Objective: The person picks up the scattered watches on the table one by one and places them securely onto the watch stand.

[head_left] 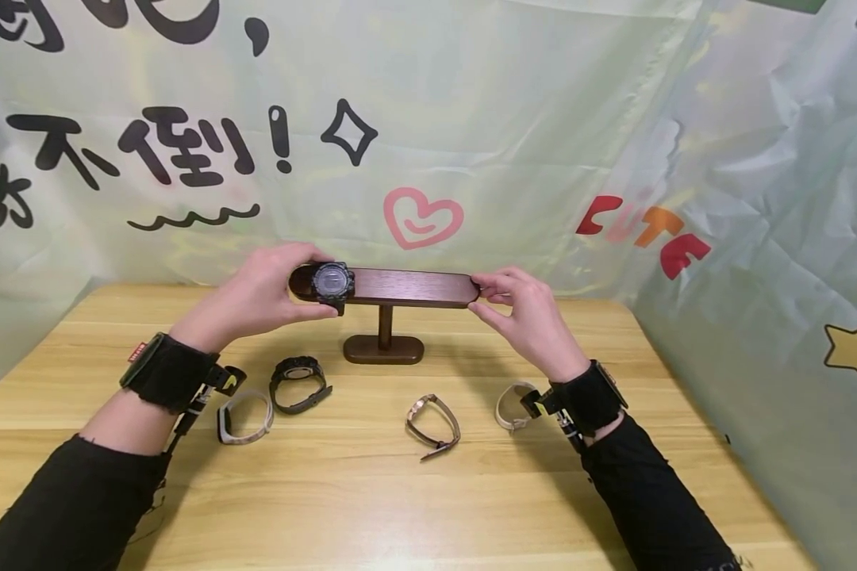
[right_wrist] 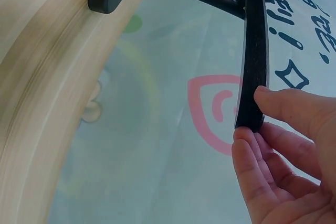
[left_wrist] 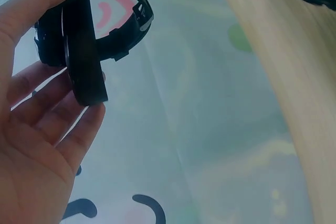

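Note:
A dark wooden T-shaped watch stand (head_left: 414,287) stands toward the back of the table. A black digital watch (head_left: 332,281) sits round the left part of its bar, face toward the head camera. My left hand (head_left: 260,293) holds that watch, thumb low by the strap and fingers at the top and behind. In the left wrist view its closed strap (left_wrist: 118,45) loops below the bar, buckle showing. At the bar's other end, my right hand (head_left: 528,313) pinches the rounded tip between thumb and fingers; the right wrist view shows the thumb (right_wrist: 278,100) on one face.
On the wooden table (head_left: 371,507) lie a black watch (head_left: 282,400), a pale-strapped band (head_left: 255,436), a thin brown-strapped watch (head_left: 455,428) and a white-strapped watch (head_left: 501,412) near the right wrist. A printed cloth (head_left: 528,119) hangs close behind the stand.

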